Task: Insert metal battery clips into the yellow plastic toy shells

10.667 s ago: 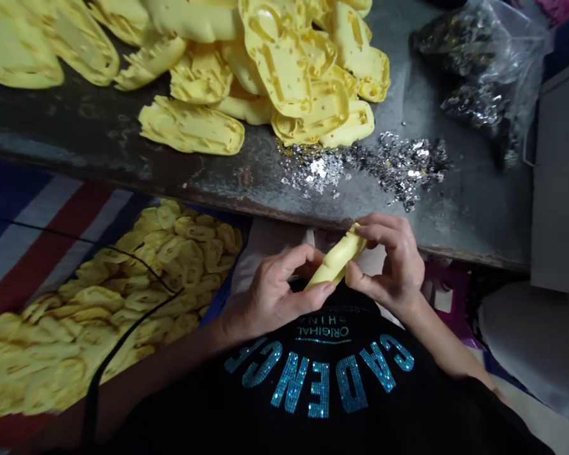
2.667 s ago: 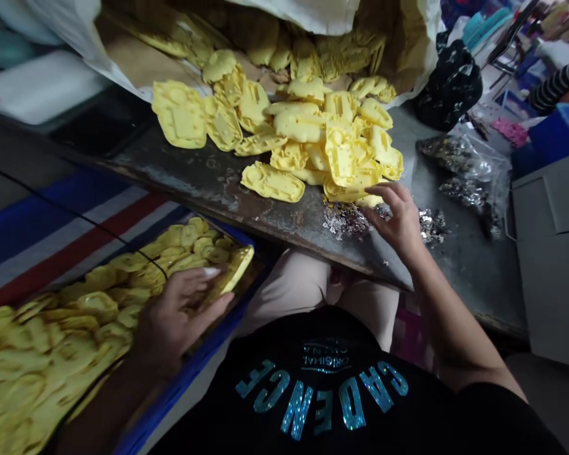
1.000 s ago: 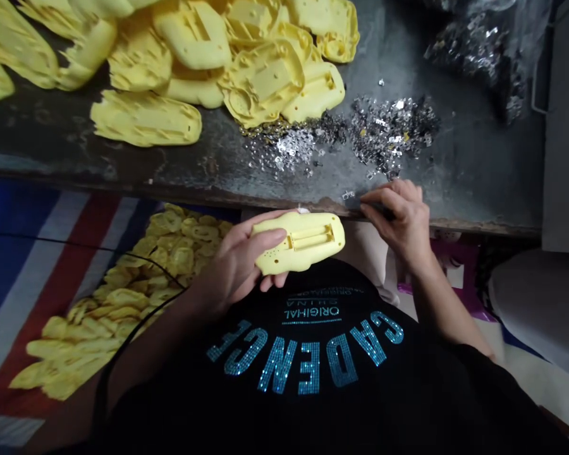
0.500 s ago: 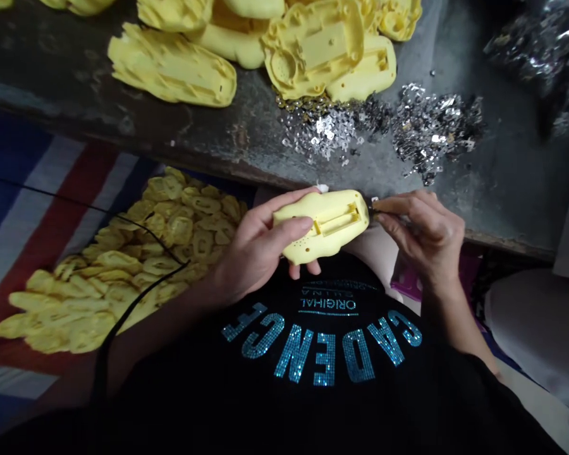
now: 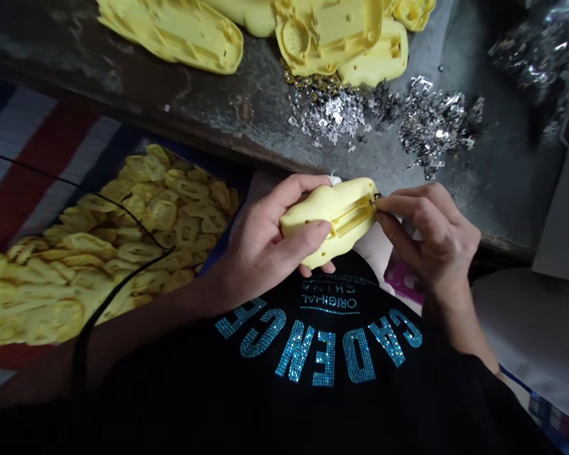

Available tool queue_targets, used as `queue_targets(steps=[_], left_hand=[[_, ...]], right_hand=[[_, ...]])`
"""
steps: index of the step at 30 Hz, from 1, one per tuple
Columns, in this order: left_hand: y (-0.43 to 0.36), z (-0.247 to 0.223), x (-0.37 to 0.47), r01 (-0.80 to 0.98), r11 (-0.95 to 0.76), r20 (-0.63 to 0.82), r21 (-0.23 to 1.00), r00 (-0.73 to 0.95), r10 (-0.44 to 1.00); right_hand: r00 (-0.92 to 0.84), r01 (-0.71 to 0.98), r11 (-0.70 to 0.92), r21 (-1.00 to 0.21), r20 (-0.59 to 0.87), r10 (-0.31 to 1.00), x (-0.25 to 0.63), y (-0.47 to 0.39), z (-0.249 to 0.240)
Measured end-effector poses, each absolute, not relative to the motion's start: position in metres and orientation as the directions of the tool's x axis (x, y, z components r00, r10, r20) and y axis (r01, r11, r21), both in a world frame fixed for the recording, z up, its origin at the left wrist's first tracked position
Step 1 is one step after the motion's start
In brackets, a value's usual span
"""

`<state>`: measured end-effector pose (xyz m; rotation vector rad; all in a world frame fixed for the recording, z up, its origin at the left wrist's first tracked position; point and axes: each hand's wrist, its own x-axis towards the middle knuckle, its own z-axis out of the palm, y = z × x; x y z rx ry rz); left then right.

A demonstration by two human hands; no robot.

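Note:
My left hand [image 5: 275,240] grips a yellow plastic shell [image 5: 332,205] from its left end, thumb pressed on the face beside a long battery recess. The shell is tilted, with that recess facing up. At its right end, the thumb and forefinger of my right hand [image 5: 429,230] pinch a small dark metal contact piece [image 5: 377,197] at the end of the recess. Whether the piece sits in a slot there I cannot tell. Past the shell, on the bench, lies a heap of small silvery metal clips [image 5: 334,117] with a second heap of shiny contacts [image 5: 440,123] beside it.
Several yellow shells [image 5: 332,38] lie along the back of the grey bench [image 5: 208,120]. A large pile of yellow parts [image 5: 123,240] rests low at the left on striped cloth. A black cord [image 5: 118,294] runs across it. Plastic bags [image 5: 531,69] of shiny parts lie at the far right.
The shell has tilted and turned in my left hand. My right fingers have come from just off the shell's right end onto the end of its recess. The view has shifted slightly.

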<state>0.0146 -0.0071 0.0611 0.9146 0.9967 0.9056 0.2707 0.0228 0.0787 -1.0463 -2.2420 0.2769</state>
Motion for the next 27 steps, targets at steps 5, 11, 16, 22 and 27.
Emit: queue_targets(steps=[5, 11, 16, 22, 27], left_hand=[[-0.008, 0.059, 0.014, -0.202, 0.305, -0.245, 0.931, 0.277, 0.929], [-0.006, 0.054, 0.013, -0.233, 0.351, -0.275, 0.907, 0.303, 0.912], [-0.003, 0.051, 0.012, -0.292, 0.411, -0.312, 0.864, 0.332, 0.890], [-0.003, 0.051, 0.012, -0.312, 0.415, -0.310, 0.855, 0.336, 0.890], [-0.004, 0.049, 0.012, -0.301, 0.389, -0.289, 0.871, 0.327, 0.900]], right_hand=[[-0.528, 0.626, 0.682, -0.378, 0.438, 0.727, 0.269, 0.024, 0.083], [-0.546, 0.640, 0.673, -0.370, 0.397, 0.737, 0.266, 0.025, 0.087], [-0.489, 0.644, 0.653, -0.399, 0.441, 0.752, 0.266, 0.022, 0.084], [-0.449, 0.699, 0.651, -0.297, 0.526, 0.722, 0.264, 0.017, 0.073], [-0.466, 0.722, 0.641, -0.260, 0.501, 0.729, 0.263, 0.013, 0.072]])
